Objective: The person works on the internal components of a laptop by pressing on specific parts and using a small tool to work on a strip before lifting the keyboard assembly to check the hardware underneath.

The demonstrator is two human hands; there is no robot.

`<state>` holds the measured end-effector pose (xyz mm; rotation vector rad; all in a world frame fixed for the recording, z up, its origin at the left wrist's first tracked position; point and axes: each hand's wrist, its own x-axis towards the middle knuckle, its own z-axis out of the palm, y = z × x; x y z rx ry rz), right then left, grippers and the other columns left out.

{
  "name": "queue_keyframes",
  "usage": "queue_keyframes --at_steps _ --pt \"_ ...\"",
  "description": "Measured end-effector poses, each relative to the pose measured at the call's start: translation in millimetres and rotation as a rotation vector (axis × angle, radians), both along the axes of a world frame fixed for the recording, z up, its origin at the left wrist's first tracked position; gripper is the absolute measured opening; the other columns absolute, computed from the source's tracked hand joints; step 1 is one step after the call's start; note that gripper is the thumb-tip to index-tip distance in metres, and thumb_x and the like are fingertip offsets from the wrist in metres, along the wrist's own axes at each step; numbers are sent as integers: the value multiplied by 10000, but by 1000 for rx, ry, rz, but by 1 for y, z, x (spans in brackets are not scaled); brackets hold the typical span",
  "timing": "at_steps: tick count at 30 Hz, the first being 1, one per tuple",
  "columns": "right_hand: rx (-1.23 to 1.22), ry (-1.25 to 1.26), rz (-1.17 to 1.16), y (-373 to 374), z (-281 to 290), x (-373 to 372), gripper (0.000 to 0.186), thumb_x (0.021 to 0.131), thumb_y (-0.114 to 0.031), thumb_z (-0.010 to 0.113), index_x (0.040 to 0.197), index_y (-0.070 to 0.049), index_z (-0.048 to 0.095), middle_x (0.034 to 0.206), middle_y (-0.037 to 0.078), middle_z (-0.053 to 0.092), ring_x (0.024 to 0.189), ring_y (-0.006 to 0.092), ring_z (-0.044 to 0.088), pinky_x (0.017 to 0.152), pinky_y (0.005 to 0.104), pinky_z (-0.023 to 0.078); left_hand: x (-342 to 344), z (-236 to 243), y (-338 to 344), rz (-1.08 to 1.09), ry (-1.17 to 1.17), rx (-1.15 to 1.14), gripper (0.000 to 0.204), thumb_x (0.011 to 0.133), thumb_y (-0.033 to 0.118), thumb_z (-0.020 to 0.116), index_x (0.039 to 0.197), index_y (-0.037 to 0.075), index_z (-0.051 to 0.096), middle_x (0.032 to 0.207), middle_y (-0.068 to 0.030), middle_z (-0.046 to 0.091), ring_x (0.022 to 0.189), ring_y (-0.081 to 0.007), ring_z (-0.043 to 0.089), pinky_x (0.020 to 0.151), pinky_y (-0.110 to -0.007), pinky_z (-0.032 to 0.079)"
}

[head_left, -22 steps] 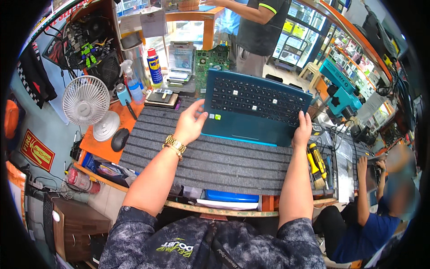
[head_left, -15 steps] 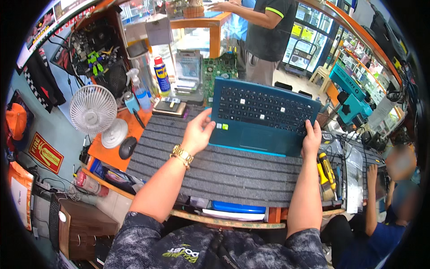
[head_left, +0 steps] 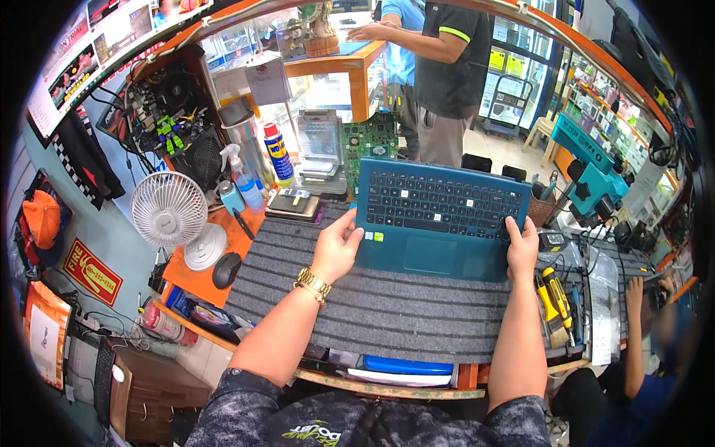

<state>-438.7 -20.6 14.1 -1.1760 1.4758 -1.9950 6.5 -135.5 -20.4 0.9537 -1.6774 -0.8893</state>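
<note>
A teal-blue laptop base (head_left: 376, 249) with a black keyboard and touchpad is held over the ribbed grey mat (head_left: 424, 316). No screen shows on it. My left hand (head_left: 337, 244) grips its left edge, thumb on top near two small stickers, fingers hidden behind. On the right edge my right hand (head_left: 523, 249) does the same, its thumb beside the keyboard. Three keys differ, showing small white squares. Whether the base touches the mat cannot be made out.
Left stand a white fan (head_left: 170, 207), a black mouse (head_left: 226, 270), a spray bottle (head_left: 244, 182) and a spray can (head_left: 278, 156). A green circuit board (head_left: 372, 138) leans behind the laptop base. Yellow-black screwdrivers (head_left: 557, 296) lie right. A seated person (head_left: 633, 343) is at far right.
The laptop base sits lower in view and its near blue edge no longer shows, so its tilt has changed. Both hands keep their hold. The whole view has shifted a little.
</note>
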Motion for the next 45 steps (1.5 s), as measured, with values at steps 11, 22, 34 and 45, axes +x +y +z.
queue_keyframes --at_steps 11,22,34,45 --pt "-82 -9 -7 4 -1 0 227 1215 -126 790 1394 12 794 1305 70 861 1167 145 764 1083 341 593 1 9 6 17 45 -57 574 1154 91 795 1724 91 721 1091 -59 852 909 -133 789 865 -359 649" --pt "-15 35 7 8 -1 1 239 1197 -113 804 1397 17 787 1312 72 856 1168 147 767 1090 342 593 0 3 7 -13 59 14 575 1163 93 801 1732 99 716 1190 -82 885 922 -129 810 874 -358 662" --pt "-31 31 -18 8 -2 3 237 1207 -129 800 1393 16 786 1313 71 856 1170 152 764 1096 348 593 0 14 16 39 -26 -23 583 1162 84 796 1738 92 713 1233 -101 885 902 -122 795 872 -350 664" --pt "-40 65 10 12 -4 -1 241 1206 -158 820 1378 8 788 1294 65 852 1167 142 754 1081 337 589 -2 18 18 28 -26 -37 585 1153 85 792 1733 97 716 1312 -144 899 928 -159 819 900 -374 677"
